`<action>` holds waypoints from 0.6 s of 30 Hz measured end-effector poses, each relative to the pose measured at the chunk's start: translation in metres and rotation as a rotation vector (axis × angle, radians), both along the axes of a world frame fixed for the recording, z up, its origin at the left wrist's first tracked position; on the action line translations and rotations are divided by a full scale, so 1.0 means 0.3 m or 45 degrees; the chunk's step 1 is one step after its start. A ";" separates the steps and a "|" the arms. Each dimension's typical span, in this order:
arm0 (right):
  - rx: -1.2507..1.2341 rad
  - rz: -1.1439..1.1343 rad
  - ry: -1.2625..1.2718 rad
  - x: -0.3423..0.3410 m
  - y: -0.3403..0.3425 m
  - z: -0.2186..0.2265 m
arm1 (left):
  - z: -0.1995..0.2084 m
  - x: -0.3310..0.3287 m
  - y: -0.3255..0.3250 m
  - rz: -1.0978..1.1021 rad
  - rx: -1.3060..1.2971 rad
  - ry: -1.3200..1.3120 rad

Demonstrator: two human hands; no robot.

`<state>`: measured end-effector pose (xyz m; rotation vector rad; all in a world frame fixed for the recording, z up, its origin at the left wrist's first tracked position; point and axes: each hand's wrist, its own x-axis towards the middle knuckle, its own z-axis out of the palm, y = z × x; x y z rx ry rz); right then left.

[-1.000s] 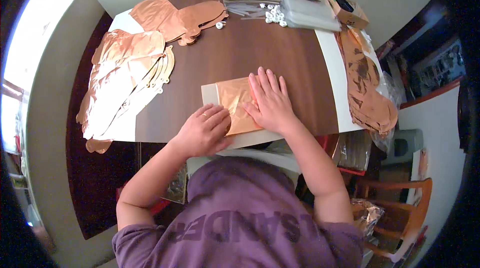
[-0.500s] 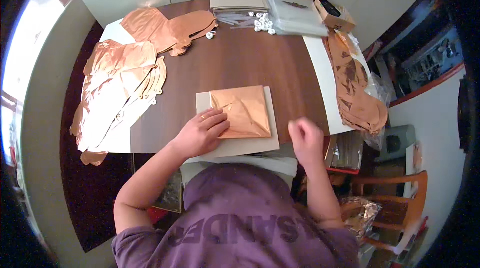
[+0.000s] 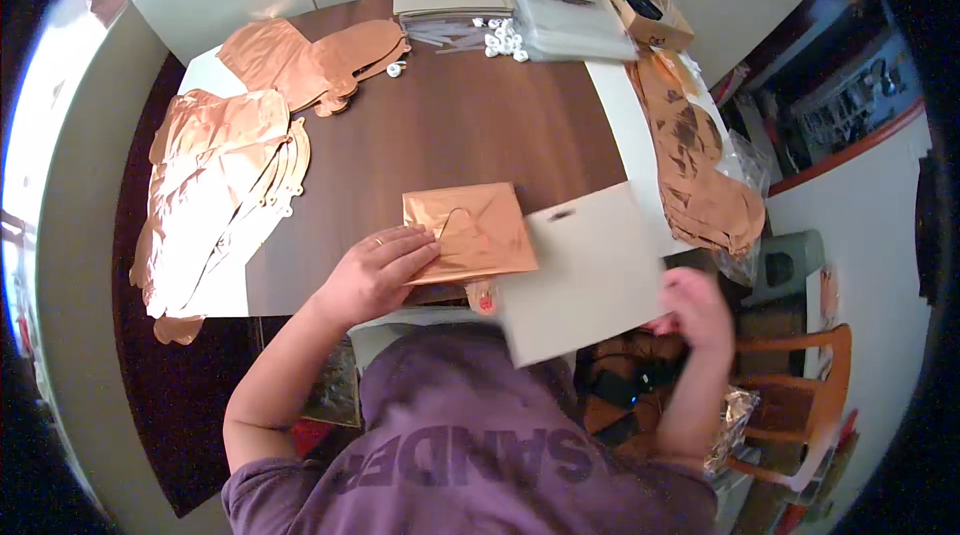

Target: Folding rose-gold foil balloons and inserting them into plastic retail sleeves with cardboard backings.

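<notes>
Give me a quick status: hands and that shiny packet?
Left hand flat on folded copper foil. Right hand holds beige card at table edge. Nothing in the way.

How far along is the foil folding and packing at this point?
Done: one foil piece lies folded flat under the left hand. In hand: the right hand holds a grey card beside it. Left: unfolded foil stacks on the table.

glossy copper foil packet, matt, seemingly card sheet, wood-look table
</notes>
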<state>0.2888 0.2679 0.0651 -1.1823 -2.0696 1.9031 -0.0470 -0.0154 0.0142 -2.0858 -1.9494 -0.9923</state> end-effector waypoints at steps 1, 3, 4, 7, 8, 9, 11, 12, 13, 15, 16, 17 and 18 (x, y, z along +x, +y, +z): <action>0.093 -0.033 0.029 0.035 0.071 0.033 | 0.002 -0.001 0.000 -0.018 -0.013 0.004; 0.262 -0.184 0.067 0.067 0.171 0.057 | -0.012 0.002 0.010 -0.061 -0.003 0.048; 0.341 -0.262 0.091 0.022 0.186 0.046 | -0.020 0.006 0.016 -0.096 0.006 0.094; 0.385 -0.241 0.028 -0.203 0.174 -0.056 | -0.056 0.014 0.014 -0.092 0.059 0.180; 0.330 -0.142 -0.021 -0.276 0.147 -0.081 | -0.054 0.016 0.013 -0.091 0.059 0.181; 0.246 -0.092 -0.007 -0.326 0.107 -0.104 | -0.045 0.016 0.017 -0.084 0.069 0.204; 0.156 0.152 -0.157 -0.421 0.033 -0.124 | -0.030 0.016 0.023 -0.065 0.071 0.237; 0.217 0.248 -0.191 -0.450 -0.009 -0.113 | -0.023 0.018 0.028 -0.060 0.076 0.252; 0.145 0.347 -0.232 -0.466 -0.033 -0.102 | -0.018 0.017 0.031 -0.054 0.081 0.268; 0.051 0.544 -0.290 -0.486 -0.063 -0.077 | -0.018 0.009 0.034 -0.047 0.064 0.266; 0.052 0.549 -0.290 -0.491 -0.065 -0.078 | -0.019 0.005 0.038 -0.045 0.050 0.262; 0.041 0.590 -0.321 -0.496 -0.066 -0.080 | -0.019 0.001 0.042 -0.040 0.051 0.261; 0.031 0.633 -0.351 -0.506 -0.066 -0.080 | -0.018 -0.006 0.047 -0.033 0.008 0.205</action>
